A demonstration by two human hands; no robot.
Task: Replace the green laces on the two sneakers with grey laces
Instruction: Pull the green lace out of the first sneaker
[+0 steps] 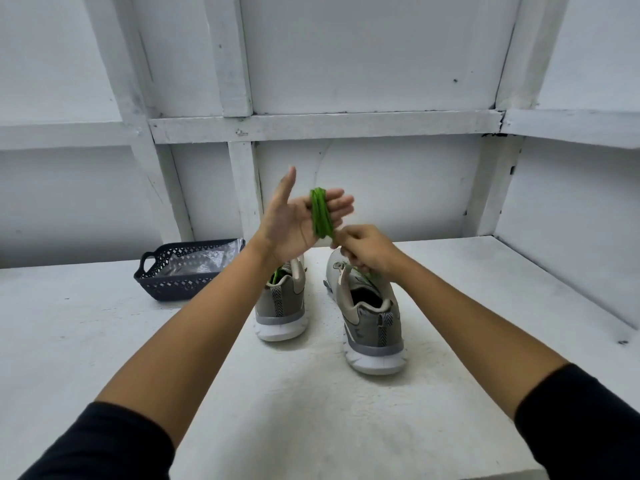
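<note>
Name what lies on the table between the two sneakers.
Nothing: in the head view only bare white table separates the left sneaker and the right sneaker. The green lace is above, wound round the left hand, pinched by the right hand.

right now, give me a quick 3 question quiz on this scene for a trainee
1. True or false: the green lace is wound round the straight fingers of the left hand.
2. Pick one. The right hand is: A) lying flat and empty, B) pinching the lace's loose end, C) out of view.
3. Fill the gap: the dark basket stands to the ____ of the left sneaker.

Key: 1 true; 2 B; 3 left.
</note>
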